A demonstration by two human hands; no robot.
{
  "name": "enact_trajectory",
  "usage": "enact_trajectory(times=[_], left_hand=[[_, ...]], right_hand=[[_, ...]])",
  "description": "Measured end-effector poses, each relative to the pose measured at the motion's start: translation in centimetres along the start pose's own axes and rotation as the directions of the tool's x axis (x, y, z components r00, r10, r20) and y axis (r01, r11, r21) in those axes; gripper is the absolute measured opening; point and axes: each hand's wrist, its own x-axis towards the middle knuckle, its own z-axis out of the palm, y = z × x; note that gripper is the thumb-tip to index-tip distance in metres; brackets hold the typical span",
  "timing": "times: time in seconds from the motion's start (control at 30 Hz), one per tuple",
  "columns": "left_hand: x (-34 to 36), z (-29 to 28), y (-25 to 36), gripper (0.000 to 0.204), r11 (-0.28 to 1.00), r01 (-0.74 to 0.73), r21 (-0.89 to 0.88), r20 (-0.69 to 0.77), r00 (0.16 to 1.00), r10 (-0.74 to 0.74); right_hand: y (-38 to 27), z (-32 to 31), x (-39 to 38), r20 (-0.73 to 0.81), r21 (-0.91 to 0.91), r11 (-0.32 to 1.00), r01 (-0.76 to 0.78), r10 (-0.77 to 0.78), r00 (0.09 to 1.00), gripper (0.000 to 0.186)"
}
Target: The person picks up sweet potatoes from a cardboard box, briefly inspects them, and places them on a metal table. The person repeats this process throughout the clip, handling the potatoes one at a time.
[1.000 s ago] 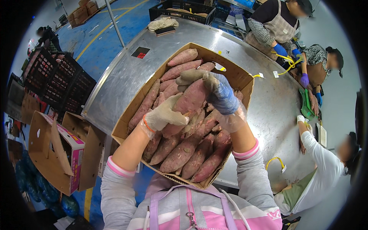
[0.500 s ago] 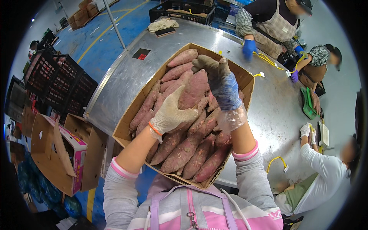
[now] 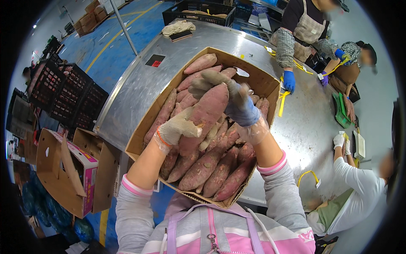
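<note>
Both my gloved hands hold one large reddish sweet potato (image 3: 203, 116) lifted above an open cardboard box (image 3: 146, 127). My left hand (image 3: 175, 129), in a cream knit glove, grips the tuber's lower side. My right hand (image 3: 230, 95), in a grey-and-blue glove under clear plastic, wraps its upper end. Beneath them the box is packed with several sweet potatoes (image 3: 211, 169) lying lengthwise. The box rests on a round metal table (image 3: 296, 135), its near edge against my body.
Three other people work at the table's far and right side; one blue-gloved hand (image 3: 289, 81) rests on it by yellow straps (image 3: 282, 101). Black crates (image 3: 69, 95) and open cardboard boxes (image 3: 69, 173) stand on the blue floor to my left.
The big sweet potato has risen higher above the box and tilted more upright, my right hand sliding over its upper end. The person at the far side has set a blue-gloved hand on the table.
</note>
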Motion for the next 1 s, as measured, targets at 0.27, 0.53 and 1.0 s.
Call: enact_trajectory(times=[0.27,0.53,1.0], left_hand=[[1.7,0.9,0.4,0.073,0.883,-0.16,0.442,-0.377,0.86,0.344],[2.0,1.7,-1.1,0.061,0.574,-0.023,0.818,-0.356,0.764,0.538],[0.8,0.3,-0.1,0.055,0.918,-0.199,-0.342,-0.23,0.965,0.124]], right_hand=[[-0.4,-1.2,0.2,-0.109,-0.363,0.926,0.107,-0.156,0.982,0.047],[0.8,-4.3,0.9,-0.386,-0.476,0.879,-0.003,-0.206,0.899,0.031],[3.9,-6.3,2.3,-0.371,-0.627,0.778,0.031,-0.334,0.867,0.037]])
